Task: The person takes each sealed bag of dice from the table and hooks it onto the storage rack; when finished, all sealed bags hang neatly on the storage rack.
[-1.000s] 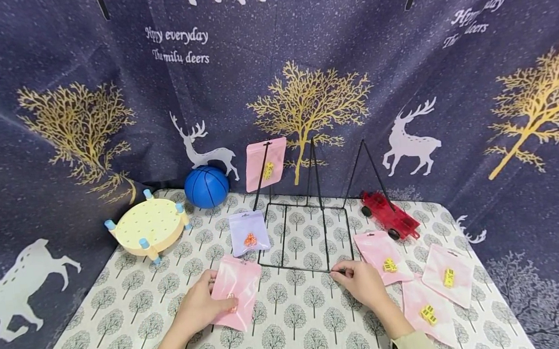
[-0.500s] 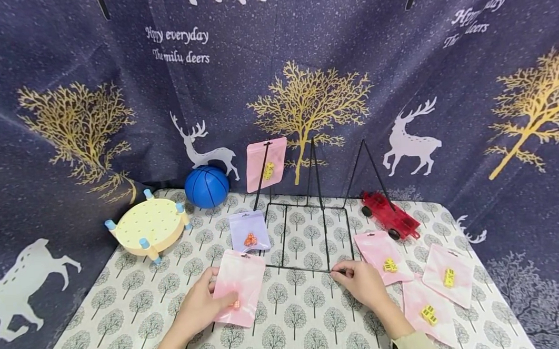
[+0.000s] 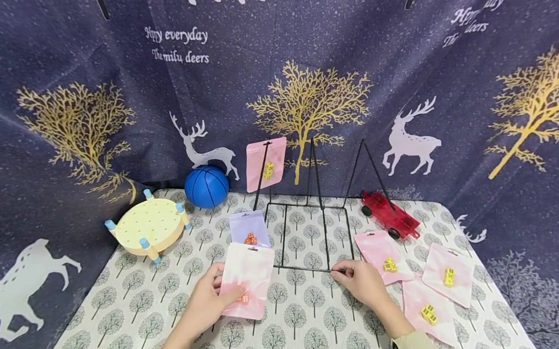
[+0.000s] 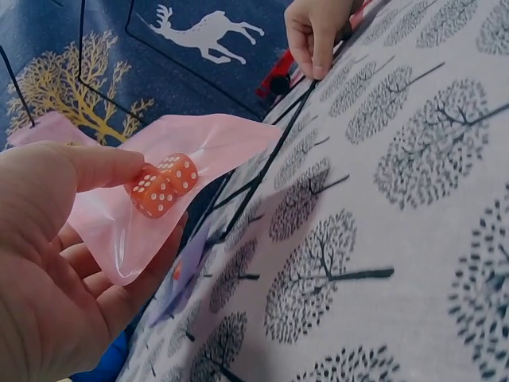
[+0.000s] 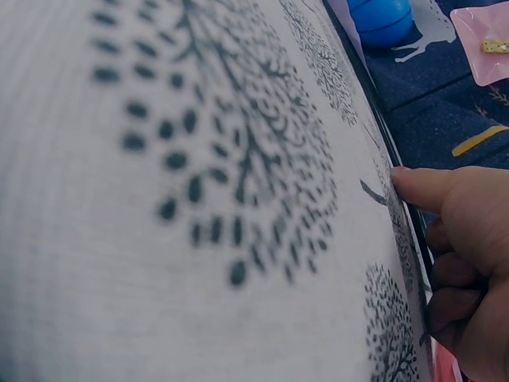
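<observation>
- Pink pouch (image 4: 211, 143), left wrist view: I see the left hand (image 4: 48, 270) gripping it, thumb on top by the two orange dice (image 4: 163, 187), fingers spread beneath. Grip narrow, film bulging and creased.
- Handling, my read: light, soft, a bit slick, not fragile. Dice weight the lower end; the hole end could flop. Grip over the dice is secure; pinching the edges higher up should steer it better. Keep fingers off the hole.
- Right wrist view: right hand (image 5: 469, 247) has a fingertip against the front bar of the black wire rack (image 5: 413, 223), other fingers curled. Pouch isn't in this view.
- Head view: pouch is raised at the rack's front left corner, hole end away from me, overlapping the lavender pouch (image 3: 241, 226). Right hand pinches the front bar near the right corner.
- Versus half a second ago: pouch has shifted right and slightly forward, hiding more of the lavender one. Right hand hasn't moved.
</observation>
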A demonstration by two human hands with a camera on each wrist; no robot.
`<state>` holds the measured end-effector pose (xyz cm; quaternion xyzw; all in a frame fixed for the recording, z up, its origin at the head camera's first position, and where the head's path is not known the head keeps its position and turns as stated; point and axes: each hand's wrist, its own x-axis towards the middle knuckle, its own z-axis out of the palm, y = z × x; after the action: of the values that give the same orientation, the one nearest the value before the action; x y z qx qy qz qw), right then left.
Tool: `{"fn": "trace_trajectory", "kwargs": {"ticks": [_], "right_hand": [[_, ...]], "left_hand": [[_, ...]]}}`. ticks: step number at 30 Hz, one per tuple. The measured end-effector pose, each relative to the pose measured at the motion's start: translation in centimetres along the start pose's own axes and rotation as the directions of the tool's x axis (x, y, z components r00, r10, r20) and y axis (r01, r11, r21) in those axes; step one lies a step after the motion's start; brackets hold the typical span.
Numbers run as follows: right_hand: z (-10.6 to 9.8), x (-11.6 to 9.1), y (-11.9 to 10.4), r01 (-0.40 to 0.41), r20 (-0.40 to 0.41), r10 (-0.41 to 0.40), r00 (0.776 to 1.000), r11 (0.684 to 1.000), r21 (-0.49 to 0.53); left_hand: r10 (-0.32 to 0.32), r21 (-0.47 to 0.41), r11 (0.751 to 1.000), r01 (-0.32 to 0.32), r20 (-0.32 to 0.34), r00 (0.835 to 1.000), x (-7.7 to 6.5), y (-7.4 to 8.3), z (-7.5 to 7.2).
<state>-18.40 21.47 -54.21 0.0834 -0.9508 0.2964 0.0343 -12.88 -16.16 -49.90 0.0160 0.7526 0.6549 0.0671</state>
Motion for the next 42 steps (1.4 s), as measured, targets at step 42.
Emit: {"fn": "trace_trajectory", "kwargs": {"ticks": [42], "right_hand": [[-0.3,0.4,0.2,0.034,0.022,-0.034,0.999,0.999,0.011]], "left_hand": [[0.371,-0.052,0.928,-0.369,0.057,0.927,3.4,7.3,8.2]]}}
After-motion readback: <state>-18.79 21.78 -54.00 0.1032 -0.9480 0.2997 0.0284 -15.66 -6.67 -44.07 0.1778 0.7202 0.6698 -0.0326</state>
